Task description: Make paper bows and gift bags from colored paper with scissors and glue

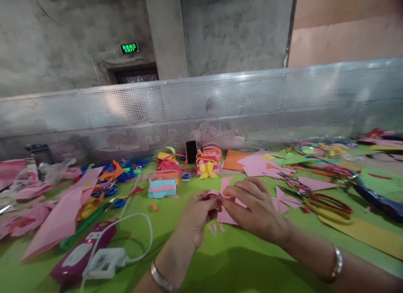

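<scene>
Both my hands meet over the green table (pixel 239 259) and pinch the same pink paper bow (pixel 225 188). My left hand (pixel 199 214) grips its left side with curled fingers. Across from it, my right hand (pixel 256 211) closes over the bow's middle and right side. Pink paper points stick out above and below my fingers. Small pink scraps (pixel 213 230) lie just under the hands. A bracelet is on each wrist.
Red-and-yellow scissors (pixel 324 200) lie to the right, a finished pink bow (pixel 285 199) beside them. Paper gift boxes (pixel 208 163), a phone (pixel 191 151) and coloured sheets (pixel 252 163) stand behind. At left: pink paper (pixel 59 221), tape rolls, a magenta device (pixel 78 255) with white cable. A perforated metal screen (pixel 220 108) bounds the table.
</scene>
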Motion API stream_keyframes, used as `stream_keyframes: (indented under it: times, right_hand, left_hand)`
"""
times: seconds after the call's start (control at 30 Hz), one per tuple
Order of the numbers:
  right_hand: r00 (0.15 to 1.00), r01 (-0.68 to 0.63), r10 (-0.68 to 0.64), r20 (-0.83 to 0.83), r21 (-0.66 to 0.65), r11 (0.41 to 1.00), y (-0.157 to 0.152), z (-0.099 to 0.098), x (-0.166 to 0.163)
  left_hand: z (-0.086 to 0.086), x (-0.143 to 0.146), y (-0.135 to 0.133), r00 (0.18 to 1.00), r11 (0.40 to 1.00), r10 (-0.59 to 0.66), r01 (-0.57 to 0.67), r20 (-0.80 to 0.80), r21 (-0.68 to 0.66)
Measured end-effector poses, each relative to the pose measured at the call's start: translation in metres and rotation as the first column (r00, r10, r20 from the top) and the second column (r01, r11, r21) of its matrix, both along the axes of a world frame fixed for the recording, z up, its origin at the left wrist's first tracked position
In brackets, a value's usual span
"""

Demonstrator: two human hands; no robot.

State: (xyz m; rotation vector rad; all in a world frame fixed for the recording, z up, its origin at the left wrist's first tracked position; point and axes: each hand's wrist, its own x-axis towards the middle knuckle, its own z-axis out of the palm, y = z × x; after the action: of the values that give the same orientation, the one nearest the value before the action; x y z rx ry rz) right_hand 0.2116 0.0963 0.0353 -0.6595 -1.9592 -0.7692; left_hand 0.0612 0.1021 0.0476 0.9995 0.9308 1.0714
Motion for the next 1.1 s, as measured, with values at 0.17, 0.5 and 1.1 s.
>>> stream_keyframes:
  times: [0.17,0.5,1.1]
  right_hand:
    - [0.987,-0.130,0.106,-0.118,-0.216,0.968,-0.0015,-0.0003,-0.0006]
    - [0.958,-0.199,0.110,-0.266,-0.337,0.920,0.0035,-0.0044,-0.0028]
    - [0.936,-0.280,0.149,-0.318,-0.418,0.865,0.0074,-0.0026,-0.0010]
  left_hand:
    - [0.0026,0.0014,-0.0033,1.000,0.998,0.007,-0.006,-0.017,0.057]
    - [-0.0008,0.0008,0.0023,0.877,0.897,0.211,0.001,-0.431,0.442]
    - [0.0025,-0.0011,-0.0027,0.976,0.988,-0.094,0.116,-0.199,0.102]
